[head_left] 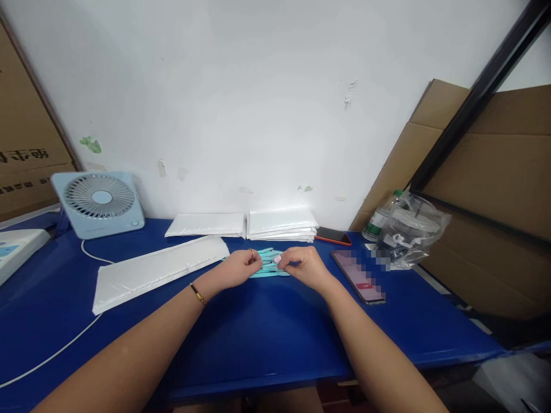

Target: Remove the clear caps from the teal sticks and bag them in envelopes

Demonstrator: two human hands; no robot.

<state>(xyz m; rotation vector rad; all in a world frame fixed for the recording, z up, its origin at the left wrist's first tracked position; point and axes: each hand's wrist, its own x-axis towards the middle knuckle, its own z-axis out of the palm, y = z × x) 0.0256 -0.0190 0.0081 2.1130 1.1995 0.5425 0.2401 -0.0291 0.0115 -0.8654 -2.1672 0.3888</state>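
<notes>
Several thin turquoise strips (270,273) lie in a loose pile on the blue table, between and under my two hands. My left hand (241,268) rests at the pile's left side, fingers closed together in a pinch. What it pinches, if anything, is hidden. From the right, my right hand (306,265) reaches over the strips, thumb and forefinger closed on a small pale pink piece (277,259). That piece is too small to identify. Left of my left hand lies a long white padded mailer (159,271), slanting across the table.
Two stacks of white padded mailers, a left stack (206,223) and a right stack (282,222), sit against the wall. A blue fan (101,201) with a white cable stands left. Right are a phone (353,275), an orange-edged phone (333,235), a bottle (376,222) and a bagged cup (413,226).
</notes>
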